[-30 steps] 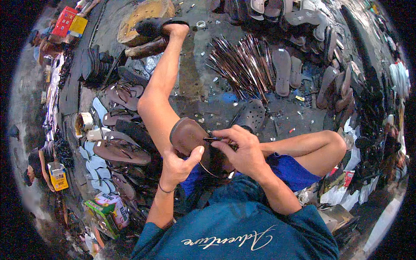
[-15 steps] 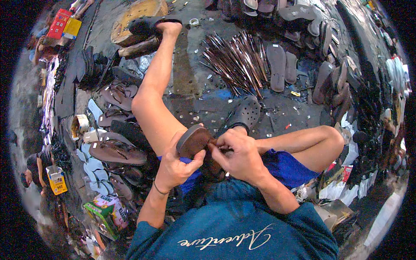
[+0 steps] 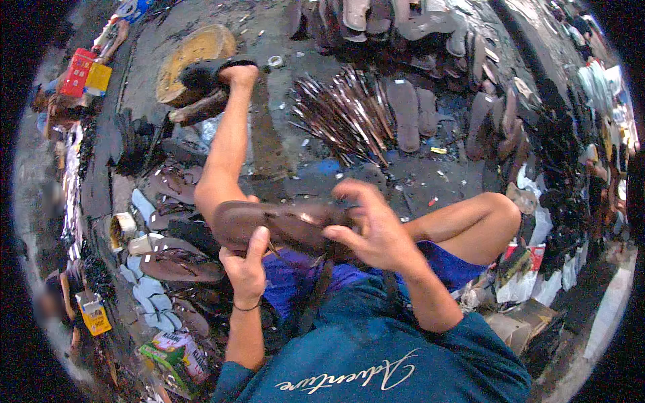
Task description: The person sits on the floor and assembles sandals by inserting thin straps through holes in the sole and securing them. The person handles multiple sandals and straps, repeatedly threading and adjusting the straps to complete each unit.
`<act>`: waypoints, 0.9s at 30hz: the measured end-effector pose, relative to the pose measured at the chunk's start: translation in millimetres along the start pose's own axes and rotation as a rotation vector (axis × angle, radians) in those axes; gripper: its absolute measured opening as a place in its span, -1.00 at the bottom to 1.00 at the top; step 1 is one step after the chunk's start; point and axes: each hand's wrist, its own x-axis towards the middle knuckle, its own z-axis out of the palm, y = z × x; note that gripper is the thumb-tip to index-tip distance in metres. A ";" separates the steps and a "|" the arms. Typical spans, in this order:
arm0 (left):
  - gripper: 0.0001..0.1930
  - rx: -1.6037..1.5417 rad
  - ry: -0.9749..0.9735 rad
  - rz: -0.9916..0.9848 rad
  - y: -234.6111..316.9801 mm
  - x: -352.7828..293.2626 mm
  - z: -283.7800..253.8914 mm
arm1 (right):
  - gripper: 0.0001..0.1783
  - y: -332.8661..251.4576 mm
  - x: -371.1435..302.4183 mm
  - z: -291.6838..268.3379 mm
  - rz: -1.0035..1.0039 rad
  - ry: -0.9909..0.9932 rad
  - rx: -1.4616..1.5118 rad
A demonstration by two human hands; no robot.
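Note:
A dark brown flip-flop sole [image 3: 289, 227] lies lengthwise across my lap, its broad flat face turned up. My left hand [image 3: 244, 274] grips its near edge toward the left end, thumb pressed on top and the other fingers underneath. At the sole's right end is my right hand [image 3: 379, 235], thumb and fingers spread, blurred by motion. Whether its fingertips touch the sole I cannot tell. A thin dark strap seems to hang below the sole by my left thumb.
Ahead lies a bundle of thin brown strips [image 3: 346, 117] beside loose soles [image 3: 404, 114]. Piled soles [image 3: 426, 27] stand farther off. Brown flip-flops [image 3: 181, 266] and light blue pieces [image 3: 151, 295] lie on my left. A round wooden block [image 3: 201, 50] is beyond my outstretched leg.
The sole has turned from end-on to lying crosswise, its long face showing. My right hand has gone from a pinch at its edge to spread fingers. The view has shifted slightly.

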 end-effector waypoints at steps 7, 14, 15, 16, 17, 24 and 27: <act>-0.31 -0.306 -0.239 0.062 -61.6 -37.0 15.5 | -0.70 8.5 41.7 -69.0 -0.117 -0.068 -0.146; -0.26 -0.252 -0.664 -0.261 -27.1 -3.5 33.1 | -0.80 33.5 59.4 -70.7 -0.247 -0.153 -0.121; -0.29 0.027 -0.646 -0.170 -14.3 -3.3 49.2 | -0.82 34.0 63.9 -65.6 -0.232 -0.170 -0.057; -0.31 0.296 -0.625 -0.073 -7.6 -2.3 62.7 | -0.79 35.8 66.3 -60.6 -0.220 -0.072 -0.042; -0.44 0.214 -0.554 -0.047 -6.7 -2.3 70.9 | -0.75 40.9 67.9 -53.8 -0.209 0.024 -0.027; -0.61 0.035 -0.186 0.058 -36.3 44.5 43.7 | -0.53 73.4 32.6 25.6 0.390 -0.344 0.795; -0.58 -0.181 -0.212 -0.031 -33.1 50.7 40.6 | -0.67 60.0 38.6 34.0 0.567 -0.349 1.162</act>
